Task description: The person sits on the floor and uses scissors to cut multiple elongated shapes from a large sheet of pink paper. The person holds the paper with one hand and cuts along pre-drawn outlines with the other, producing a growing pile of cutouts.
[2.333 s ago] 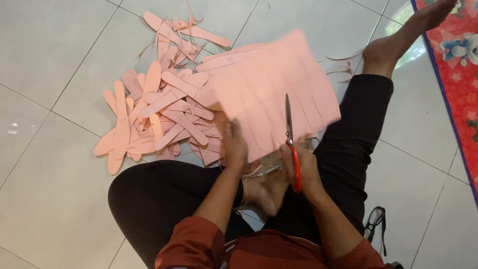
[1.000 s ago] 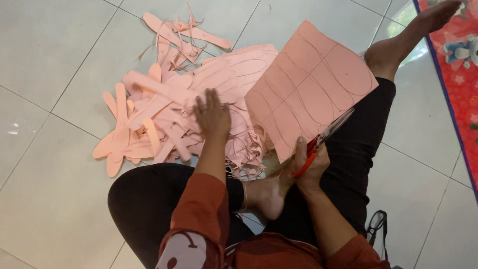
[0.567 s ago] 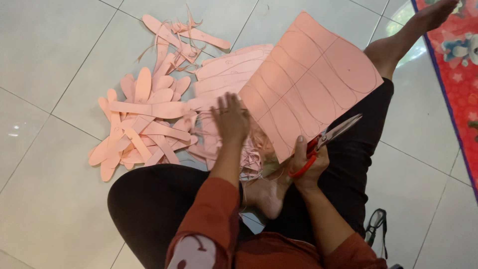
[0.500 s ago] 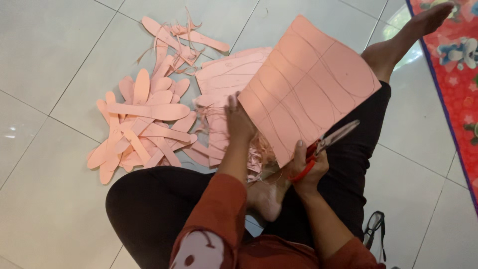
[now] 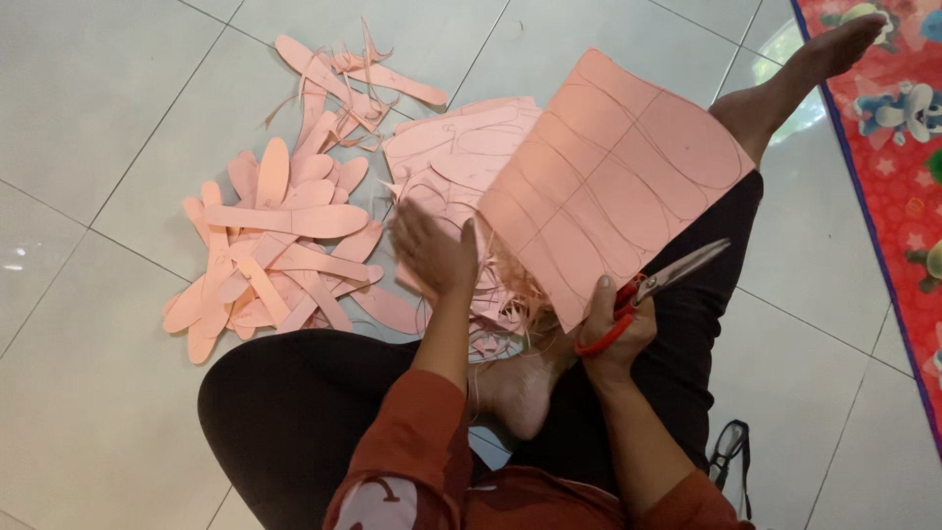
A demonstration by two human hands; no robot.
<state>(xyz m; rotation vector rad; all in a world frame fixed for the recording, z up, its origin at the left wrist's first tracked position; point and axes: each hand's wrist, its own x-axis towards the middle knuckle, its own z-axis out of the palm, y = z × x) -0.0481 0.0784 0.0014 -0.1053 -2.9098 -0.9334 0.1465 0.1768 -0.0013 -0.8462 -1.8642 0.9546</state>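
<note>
Head view: pink cut-out strips [image 5: 280, 245] lie piled on the tiled floor [image 5: 88, 118] at left. Right of them the left hand [image 5: 432, 253] hovers, fingers spread, empty. Further right, the right hand [image 5: 610, 329] grips red-handled scissors [image 5: 653, 290] and pinches the pink sheet [image 5: 618, 177].

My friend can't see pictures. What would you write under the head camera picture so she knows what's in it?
A person sits on a tiled floor, the right hand holding red-handled scissors and a pink sheet marked with curved outlines. The left hand hovers over pink scraps. Cut-out pink strips lie piled on the floor to the left.
</note>
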